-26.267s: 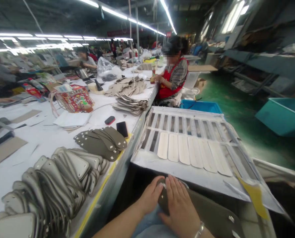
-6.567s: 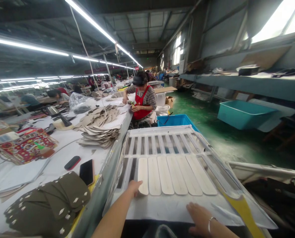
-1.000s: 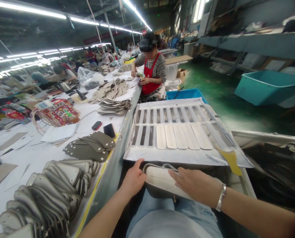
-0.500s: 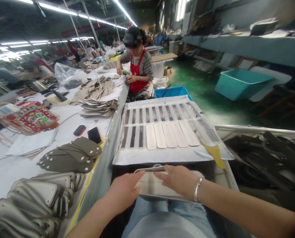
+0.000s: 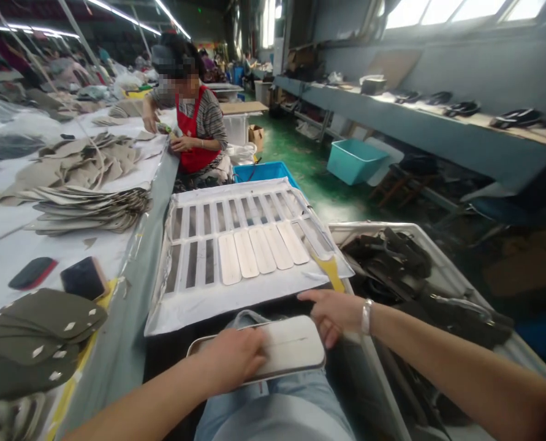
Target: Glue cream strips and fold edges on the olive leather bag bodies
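Fingers of your left hand (image 5: 231, 361) lie together, slightly blurred, across the left part of the white-topped piece (image 5: 295, 343) over your lap (image 5: 304, 389); whether they clamp it cannot be told; your right hand (image 5: 334, 312) has its index finger outstretched, the others curled by the piece's right end, contact unclear; beyond, five white strips (image 5: 262, 251) lie toward the near edge of the slotted rack (image 5: 236, 297), a yellow scrap (image 5: 331, 272) at its near right corner.

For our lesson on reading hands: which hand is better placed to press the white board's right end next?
Probably the right hand: it is right beside that end of the white board, while the left hand lies farther left, over the board.
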